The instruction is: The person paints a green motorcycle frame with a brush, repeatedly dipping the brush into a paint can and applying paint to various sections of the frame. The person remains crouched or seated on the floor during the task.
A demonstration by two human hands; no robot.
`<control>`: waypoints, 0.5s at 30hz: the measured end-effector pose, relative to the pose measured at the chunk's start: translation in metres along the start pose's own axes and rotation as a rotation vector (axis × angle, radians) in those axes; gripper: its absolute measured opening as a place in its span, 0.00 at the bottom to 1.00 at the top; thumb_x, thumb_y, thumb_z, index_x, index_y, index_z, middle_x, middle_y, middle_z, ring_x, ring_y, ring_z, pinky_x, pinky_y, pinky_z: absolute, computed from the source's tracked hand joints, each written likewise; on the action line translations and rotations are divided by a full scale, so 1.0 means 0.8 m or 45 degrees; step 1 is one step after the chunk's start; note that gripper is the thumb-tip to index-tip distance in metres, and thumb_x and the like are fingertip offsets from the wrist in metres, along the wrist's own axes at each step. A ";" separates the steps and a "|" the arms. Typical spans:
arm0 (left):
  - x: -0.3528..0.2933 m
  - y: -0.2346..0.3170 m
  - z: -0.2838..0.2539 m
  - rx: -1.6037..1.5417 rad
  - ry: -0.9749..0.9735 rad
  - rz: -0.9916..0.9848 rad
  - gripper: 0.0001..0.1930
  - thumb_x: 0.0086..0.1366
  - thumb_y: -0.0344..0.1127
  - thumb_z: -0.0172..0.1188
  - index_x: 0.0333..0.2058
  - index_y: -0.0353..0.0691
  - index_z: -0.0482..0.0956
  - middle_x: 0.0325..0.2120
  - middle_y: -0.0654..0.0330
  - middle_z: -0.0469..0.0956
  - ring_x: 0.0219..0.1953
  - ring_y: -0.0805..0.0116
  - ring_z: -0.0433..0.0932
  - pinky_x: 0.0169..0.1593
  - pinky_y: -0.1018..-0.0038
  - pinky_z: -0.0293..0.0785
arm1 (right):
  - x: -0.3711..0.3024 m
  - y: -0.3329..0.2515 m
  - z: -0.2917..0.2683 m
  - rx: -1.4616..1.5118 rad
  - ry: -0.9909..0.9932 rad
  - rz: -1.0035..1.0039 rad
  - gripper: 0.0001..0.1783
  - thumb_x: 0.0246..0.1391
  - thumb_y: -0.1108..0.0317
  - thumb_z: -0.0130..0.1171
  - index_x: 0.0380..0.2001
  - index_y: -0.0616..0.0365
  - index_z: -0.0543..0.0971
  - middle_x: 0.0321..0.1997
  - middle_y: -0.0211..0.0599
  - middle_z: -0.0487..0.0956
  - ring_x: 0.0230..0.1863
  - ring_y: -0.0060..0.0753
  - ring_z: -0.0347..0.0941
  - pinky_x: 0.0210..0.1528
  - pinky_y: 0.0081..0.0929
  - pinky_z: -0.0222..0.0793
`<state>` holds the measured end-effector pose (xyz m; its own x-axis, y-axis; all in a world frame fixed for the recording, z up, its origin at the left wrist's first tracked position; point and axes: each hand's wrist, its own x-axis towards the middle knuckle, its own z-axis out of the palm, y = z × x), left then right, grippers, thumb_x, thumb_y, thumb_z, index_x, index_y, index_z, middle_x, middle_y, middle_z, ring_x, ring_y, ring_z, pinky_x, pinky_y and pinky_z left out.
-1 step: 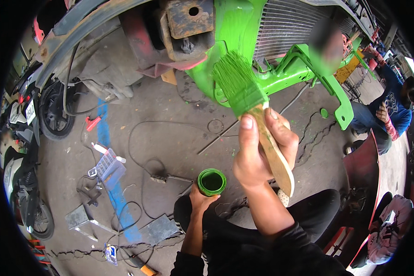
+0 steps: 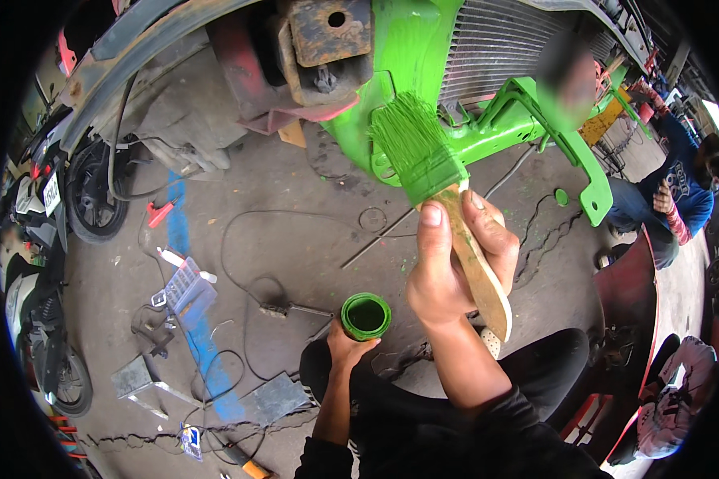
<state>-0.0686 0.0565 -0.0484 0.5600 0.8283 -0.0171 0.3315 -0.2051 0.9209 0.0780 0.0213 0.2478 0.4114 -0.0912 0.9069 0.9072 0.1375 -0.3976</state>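
My right hand [image 2: 463,263] is closed round the wooden handle of a wide paintbrush [image 2: 435,172]. Its bristles are coated in green paint and point up and to the left, in front of a green-painted metal vehicle frame [image 2: 411,48]. Whether the bristles touch the metal, I cannot tell. Lower down, my left hand [image 2: 349,347] grips a small paint can [image 2: 367,317] from below and the side. The can is upright and uncovered, with a green-smeared rim and dark contents.
A rusty bracket [image 2: 331,32] juts out at the top, beside a radiator grille [image 2: 495,48]. Cables, a plastic organizer box [image 2: 190,289] and metal pieces lie on the floor. Motorcycles [image 2: 48,319] stand at left. A person in blue [image 2: 687,184] sits at right, near a red curved panel [image 2: 631,287].
Almost nothing differs. The brush and the can have shifted very slightly in view; both hands keep their hold.
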 end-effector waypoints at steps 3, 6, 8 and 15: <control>0.000 0.003 -0.006 -0.014 -0.018 -0.039 0.43 0.27 0.35 0.81 0.49 0.40 0.73 0.45 0.51 0.77 0.48 0.50 0.77 0.50 0.60 0.74 | 0.009 0.003 0.005 0.016 0.013 -0.076 0.18 0.50 0.83 0.64 0.42 0.67 0.68 0.39 0.54 0.78 0.39 0.36 0.78 0.44 0.30 0.74; 0.008 -0.003 0.000 0.016 -0.019 0.017 0.44 0.27 0.36 0.81 0.50 0.40 0.72 0.45 0.51 0.77 0.48 0.50 0.77 0.51 0.60 0.74 | 0.022 0.007 0.027 0.005 0.064 -0.218 0.18 0.48 0.84 0.65 0.41 0.68 0.70 0.37 0.56 0.79 0.34 0.38 0.79 0.38 0.29 0.75; 0.015 -0.006 0.005 0.034 -0.015 0.033 0.44 0.28 0.36 0.81 0.50 0.40 0.72 0.45 0.51 0.77 0.48 0.50 0.77 0.51 0.60 0.74 | 0.017 0.013 0.040 -0.020 0.096 -0.164 0.16 0.40 0.84 0.71 0.33 0.65 0.77 0.34 0.51 0.81 0.29 0.41 0.81 0.30 0.29 0.77; 0.011 -0.010 0.000 0.067 -0.031 -0.033 0.45 0.28 0.37 0.81 0.51 0.40 0.70 0.45 0.51 0.77 0.49 0.49 0.77 0.51 0.60 0.74 | 0.010 0.005 0.007 0.036 -0.029 -0.235 0.16 0.37 0.85 0.70 0.32 0.64 0.78 0.35 0.51 0.81 0.26 0.39 0.78 0.28 0.29 0.76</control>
<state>-0.0665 0.0659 -0.0560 0.5688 0.8209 -0.0511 0.3854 -0.2111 0.8983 0.0844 0.0267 0.2539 0.2354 -0.0953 0.9672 0.9641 0.1485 -0.2200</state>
